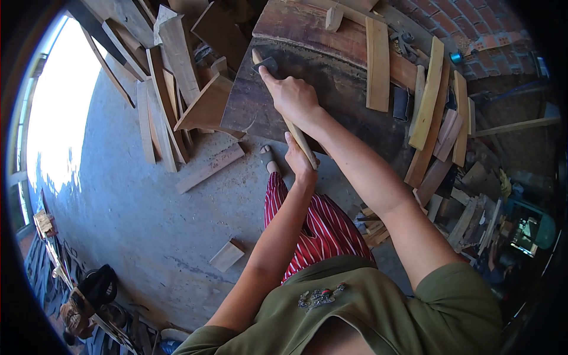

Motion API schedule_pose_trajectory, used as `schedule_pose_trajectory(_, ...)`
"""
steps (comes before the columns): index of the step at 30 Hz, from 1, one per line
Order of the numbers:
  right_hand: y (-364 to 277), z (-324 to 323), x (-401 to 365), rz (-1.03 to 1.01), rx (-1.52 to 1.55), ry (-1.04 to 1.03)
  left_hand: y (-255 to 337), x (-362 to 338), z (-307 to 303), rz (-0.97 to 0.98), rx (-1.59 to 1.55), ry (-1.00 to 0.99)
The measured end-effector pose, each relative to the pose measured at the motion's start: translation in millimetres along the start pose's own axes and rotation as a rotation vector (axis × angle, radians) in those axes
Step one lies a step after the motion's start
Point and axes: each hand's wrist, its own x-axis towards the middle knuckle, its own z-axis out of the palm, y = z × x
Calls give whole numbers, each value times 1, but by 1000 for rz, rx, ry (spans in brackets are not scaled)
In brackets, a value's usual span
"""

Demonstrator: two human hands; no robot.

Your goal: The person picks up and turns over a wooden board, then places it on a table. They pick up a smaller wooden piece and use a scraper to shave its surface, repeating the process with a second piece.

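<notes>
A long, narrow wooden strip (300, 137) slants from the dark workbench (331, 83) toward my body, its far end lying over the bench top. Near that far end, my right hand (293, 99) presses a small dark square piece that looks like sandpaper (266, 64) onto the wood, index finger stretched along it. The palm and the other fingers of this hand are partly hidden. Close to the bench's near edge, my left hand (300, 158) grips the strip's near end, its thumb pointing up along the side.
Curved boards (430, 100) and a short plank (377, 64) lie on the bench's right side. Timber pieces (171, 53) lean at the left. Loose offcuts (227, 255) and a plank (210, 168) lie on the concrete floor. A brick wall (473, 29) stands behind.
</notes>
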Motion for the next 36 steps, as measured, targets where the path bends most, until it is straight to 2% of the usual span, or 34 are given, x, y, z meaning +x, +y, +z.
schedule_pose_trajectory(5,1,4,-8,35,5,48,-8,9,-6,-27,-14,-42)
schedule_pose_trajectory(6,1,5,-11,37,12,57,-5,6,-3,-43,-5,-2)
schedule_pose_trajectory(9,4,8,-11,43,-15,-20,2,-3,0,-34,-8,-2)
schedule_pose_trajectory(11,-2,12,12,24,-9,155,4,-5,1,-44,-13,-8)
schedule_pose_trajectory(12,-3,10,27,37,19,109,2,-4,0,-44,-22,-6)
schedule_pose_trajectory(15,1,14,27,0,40,175,3,-3,-1,-32,-26,3)
schedule_pose_trajectory(19,3,11,7,1,26,86,2,4,-4,-72,62,-47)
schedule_pose_trajectory(24,-2,13,55,13,79,154,-3,0,1,-19,-50,10)
schedule_pose_trajectory(29,1,7,12,15,53,38,0,-4,2,-16,-36,5)
schedule_pose_trajectory(31,1,13,29,12,93,160,-3,-1,-1,7,-64,-19)
schedule_pose_trajectory(34,-2,12,54,13,99,151,-7,2,-1,31,-57,-27)
schedule_pose_trajectory(36,3,11,34,13,95,130,-7,2,1,22,-60,-27)
